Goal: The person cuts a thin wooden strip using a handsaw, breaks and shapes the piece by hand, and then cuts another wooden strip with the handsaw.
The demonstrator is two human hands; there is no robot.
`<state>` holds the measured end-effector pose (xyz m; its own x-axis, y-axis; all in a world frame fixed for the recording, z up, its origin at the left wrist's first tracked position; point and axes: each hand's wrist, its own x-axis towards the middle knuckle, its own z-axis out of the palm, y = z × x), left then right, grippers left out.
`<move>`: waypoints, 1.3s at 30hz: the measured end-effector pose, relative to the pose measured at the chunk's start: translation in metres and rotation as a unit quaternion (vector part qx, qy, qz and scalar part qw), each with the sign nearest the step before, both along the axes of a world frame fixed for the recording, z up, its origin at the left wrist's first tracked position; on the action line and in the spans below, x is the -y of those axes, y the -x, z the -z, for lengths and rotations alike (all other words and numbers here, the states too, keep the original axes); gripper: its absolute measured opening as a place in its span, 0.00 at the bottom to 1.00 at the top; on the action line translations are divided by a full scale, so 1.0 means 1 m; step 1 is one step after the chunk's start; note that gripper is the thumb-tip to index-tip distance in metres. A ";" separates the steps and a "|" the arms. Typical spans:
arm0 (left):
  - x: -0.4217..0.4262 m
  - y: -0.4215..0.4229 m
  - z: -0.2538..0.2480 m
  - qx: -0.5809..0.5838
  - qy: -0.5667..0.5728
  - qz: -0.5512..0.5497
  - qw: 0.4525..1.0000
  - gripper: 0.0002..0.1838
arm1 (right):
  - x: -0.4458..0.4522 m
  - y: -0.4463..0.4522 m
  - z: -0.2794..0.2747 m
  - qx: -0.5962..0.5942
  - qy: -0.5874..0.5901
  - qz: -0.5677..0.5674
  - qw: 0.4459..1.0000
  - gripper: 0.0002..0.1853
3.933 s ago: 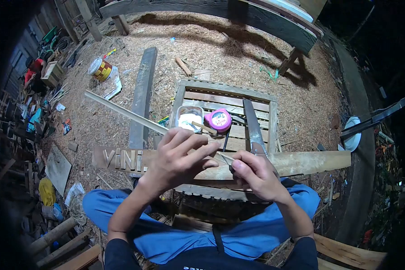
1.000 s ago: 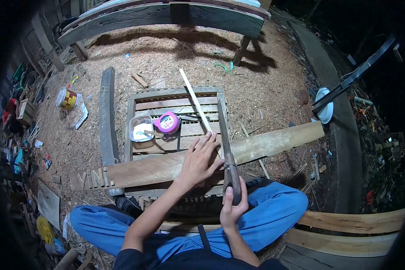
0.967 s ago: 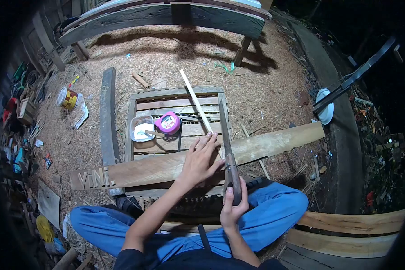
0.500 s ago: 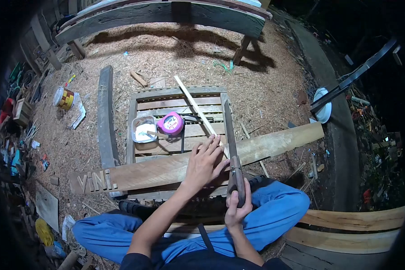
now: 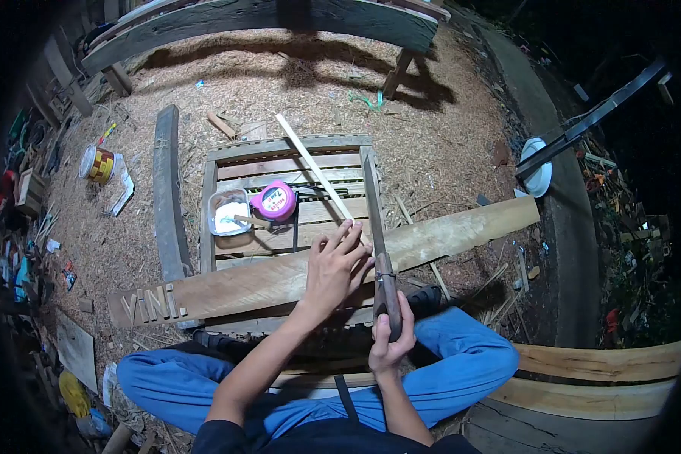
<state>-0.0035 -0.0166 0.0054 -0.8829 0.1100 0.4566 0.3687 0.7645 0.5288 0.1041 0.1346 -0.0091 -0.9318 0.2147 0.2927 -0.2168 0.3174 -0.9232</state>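
My left hand (image 5: pixel 331 274) presses a thin, pale wooden strip (image 5: pixel 310 163) down on a long plank (image 5: pixel 234 291), its fingers bent over the strip's near end. My right hand (image 5: pixel 392 337) is closed around the dark wooden handle of a handsaw (image 5: pixel 386 291). The saw's narrow blade points away from me, seen nearly edge-on, just right of the strip's near end. Whether its teeth touch the strip I cannot tell. Small wood pieces on the plank's left end form the letters "VINI." (image 5: pixel 155 304).
Under the plank is a slatted wooden frame (image 5: pixel 287 142). On its slats are a pink tape measure (image 5: pixel 275 201) and a plastic tub (image 5: pixel 229 214) with white paste and a stick. A beam (image 5: pixel 168 189) lies left, a bucket (image 5: pixel 98 164) beyond. A wooden bench (image 5: pixel 265 26) stands at the back.
The view has shifted slightly, so everything sits a bit further left and higher. The saw and my right hand have moved a little relative to the strip; my left hand stays on it.
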 end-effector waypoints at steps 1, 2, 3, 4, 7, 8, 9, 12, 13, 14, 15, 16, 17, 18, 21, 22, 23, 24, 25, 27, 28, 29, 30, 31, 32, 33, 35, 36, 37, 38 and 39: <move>-0.002 -0.001 0.000 0.001 0.002 -0.001 1.000 0.11 | 0.001 0.002 -0.001 -0.009 -0.029 0.004 1.000 0.28; -0.003 -0.002 0.001 0.007 -0.009 -0.002 1.000 0.11 | 0.000 0.002 0.002 0.002 0.010 0.002 1.000 0.28; -0.003 -0.002 0.000 0.013 -0.020 -0.003 1.000 0.10 | -0.002 0.003 0.002 0.002 0.012 -0.001 1.000 0.28; -0.003 -0.002 0.000 0.014 -0.019 -0.005 1.000 0.10 | -0.005 0.003 0.002 0.006 0.021 -0.010 1.000 0.28; -0.005 -0.003 0.000 -0.005 -0.004 -0.006 1.000 0.09 | -0.012 0.005 -0.007 0.012 0.024 -0.025 0.999 0.26; -0.004 -0.004 0.000 0.000 -0.003 0.003 1.000 0.10 | -0.014 0.007 -0.009 0.018 0.024 -0.028 0.999 0.25; -0.005 -0.005 0.001 0.006 -0.001 0.011 1.000 0.11 | -0.014 0.008 -0.012 0.024 0.025 -0.031 0.999 0.23; -0.003 -0.005 0.008 -0.011 0.033 0.062 0.997 0.22 | -0.010 0.011 -0.023 0.035 -0.056 -0.030 0.997 0.20; -0.001 -0.008 0.005 -0.010 0.033 0.062 0.997 0.22 | -0.010 0.010 -0.028 0.036 -0.056 -0.029 0.997 0.20; 0.001 -0.012 0.002 0.014 0.035 0.089 0.995 0.28 | -0.009 0.010 -0.035 0.089 -0.020 -0.021 0.996 0.21; 0.005 -0.015 -0.003 0.039 0.037 0.115 0.992 0.34 | -0.010 0.011 -0.038 0.142 0.016 -0.012 0.990 0.22; 0.012 -0.015 -0.004 0.058 0.081 0.142 0.985 0.43 | -0.011 0.012 -0.038 0.135 0.013 -0.013 0.991 0.22; 0.017 -0.014 -0.005 0.061 0.080 0.144 0.985 0.43 | -0.012 0.011 -0.035 0.139 0.012 -0.011 0.990 0.22; 0.021 -0.011 -0.007 0.074 0.112 0.163 0.977 0.44 | -0.014 0.010 -0.031 0.125 0.007 -0.010 0.992 0.22; 0.028 -0.006 -0.009 0.089 0.184 0.186 0.961 0.49 | -0.017 0.010 -0.030 0.115 0.001 -0.011 0.993 0.22; 0.028 -0.006 -0.010 0.094 0.179 0.184 0.962 0.50 | -0.016 0.010 -0.033 0.120 -0.002 -0.013 0.993 0.22; 0.028 -0.007 -0.012 0.099 0.175 0.182 0.962 0.51 | -0.015 0.009 -0.035 0.125 -0.005 -0.015 0.992 0.22; 0.028 -0.007 -0.011 0.100 0.176 0.182 0.962 0.51 | -0.014 0.008 -0.036 0.125 -0.004 -0.015 0.992 0.22; 0.026 -0.007 -0.011 0.088 0.186 0.170 0.964 0.50 | -0.013 0.007 -0.036 0.114 -0.015 -0.017 0.993 0.22; 0.024 -0.008 -0.006 0.078 0.195 0.157 0.965 0.49 | -0.013 0.001 -0.037 0.104 -0.028 -0.020 0.994 0.23; 0.022 -0.008 -0.003 0.061 0.192 0.154 0.967 0.47 | -0.015 -0.004 -0.037 0.117 -0.008 -0.018 0.993 0.23; 0.020 -0.009 0.000 0.044 0.189 0.152 0.969 0.46 | -0.018 -0.008 -0.037 0.131 0.012 -0.015 0.991 0.23; 0.017 -0.009 0.000 0.045 0.174 0.145 0.973 0.43 | -0.017 -0.007 -0.037 0.144 0.038 -0.009 0.989 0.23; 0.017 -0.009 0.001 0.045 0.174 0.146 0.973 0.43 | -0.016 -0.005 -0.036 0.144 0.037 -0.007 0.989 0.23; 0.016 -0.010 0.003 0.032 0.168 0.134 0.976 0.43 | -0.013 -0.003 -0.035 0.101 -0.002 0.001 0.995 0.23; 0.014 -0.011 0.002 0.020 0.162 0.122 0.979 0.43 | -0.011 -0.003 -0.034 0.058 -0.042 0.008 0.997 0.23; 0.010 -0.015 0.002 0.035 0.139 0.120 0.982 0.43 | -0.014 -0.010 -0.016 0.075 0.004 0.014 0.997 0.22; 0.009 -0.015 0.004 0.023 0.153 0.115 0.981 0.44 | -0.014 -0.012 -0.013 0.080 0.025 0.021 0.996 0.21; 0.010 -0.012 0.005 0.010 0.167 0.108 0.980 0.44 | -0.011 -0.010 -0.015 0.084 0.046 0.026 0.995 0.21; 0.010 -0.014 0.006 0.006 0.208 0.106 0.972 0.46 | -0.009 -0.011 -0.019 0.086 0.046 0.035 0.995 0.20; 0.010 -0.013 0.008 0.003 0.208 0.106 0.972 0.46 | -0.010 -0.010 -0.023 0.083 0.045 0.035 0.995 0.20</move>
